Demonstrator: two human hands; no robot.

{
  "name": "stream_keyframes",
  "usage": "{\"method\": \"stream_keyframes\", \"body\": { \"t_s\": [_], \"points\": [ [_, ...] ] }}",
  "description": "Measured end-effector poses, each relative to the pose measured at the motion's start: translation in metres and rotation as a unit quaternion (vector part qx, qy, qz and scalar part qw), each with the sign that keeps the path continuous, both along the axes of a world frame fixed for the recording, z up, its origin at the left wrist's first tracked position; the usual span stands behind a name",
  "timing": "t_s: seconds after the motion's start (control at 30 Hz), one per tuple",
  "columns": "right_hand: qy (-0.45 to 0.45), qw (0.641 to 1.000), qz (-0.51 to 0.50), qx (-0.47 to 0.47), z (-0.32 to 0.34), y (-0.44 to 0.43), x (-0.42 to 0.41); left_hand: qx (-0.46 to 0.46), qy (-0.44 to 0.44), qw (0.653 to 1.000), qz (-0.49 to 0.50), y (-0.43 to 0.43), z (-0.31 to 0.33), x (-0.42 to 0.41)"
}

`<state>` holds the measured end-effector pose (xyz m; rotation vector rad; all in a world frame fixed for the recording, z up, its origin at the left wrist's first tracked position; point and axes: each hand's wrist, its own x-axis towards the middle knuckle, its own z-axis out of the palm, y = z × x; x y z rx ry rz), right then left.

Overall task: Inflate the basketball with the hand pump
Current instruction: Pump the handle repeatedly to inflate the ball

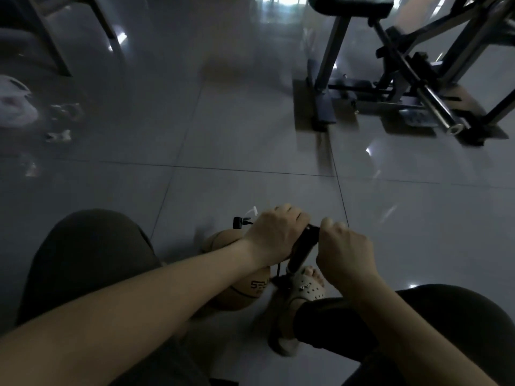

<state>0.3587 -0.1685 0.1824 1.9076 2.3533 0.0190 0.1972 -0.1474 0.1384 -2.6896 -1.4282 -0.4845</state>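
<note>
A seated person grips a hand pump (pixel 302 253) with both hands over a glossy tiled floor (pixel 250 135), seen from a head-worn camera looking down between the knees. The left hand (pixel 274 235) is closed round the black crossbar handle (pixel 313 232), fingers curled over the top; one end of the bar (pixel 238 222) sticks out past its knuckles. The right hand (pixel 345 254) wraps the other side of the same handle, fingers tightly bent, the two hands just beside each other with a short stretch of bar showing between them. The pump's dark barrel runs down and towards the person, tilted, to a base beside a pale sandal (pixel 309 285) on the person's foot; whether the foot presses the base cannot be told. The tan basketball (pixel 245 291) lies on the floor under the left forearm, just to the left of the pump's foot and partly hidden by the arm. A thin black hose (pixel 278 270) shows between barrel and ball. A metal weight bench frame (pixel 418 79) stands well apart towards the floor's far right corner, and a blurred white object (pixel 15 104) lies at its left edge.
</note>
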Motion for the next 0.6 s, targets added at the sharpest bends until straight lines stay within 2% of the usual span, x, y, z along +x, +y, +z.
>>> {"method": "stream_keyframes", "body": {
  "t_s": [0.17, 0.4, 0.6],
  "points": [
    [0.009, 0.996, 0.007, -0.083, -0.061, -0.012, 0.003, -0.056, 0.033, 0.997, 0.040, -0.024, -0.065, 0.013],
    [0.010, 0.977, 0.025, -0.214, -0.100, -0.002, 0.003, -0.079, 0.075, 0.992, 0.058, -0.032, -0.110, 0.017],
    [-0.005, 0.980, 0.024, -0.198, -0.101, -0.001, 0.006, -0.109, 0.097, 0.988, 0.055, -0.026, -0.109, 0.017]
  ]
}}
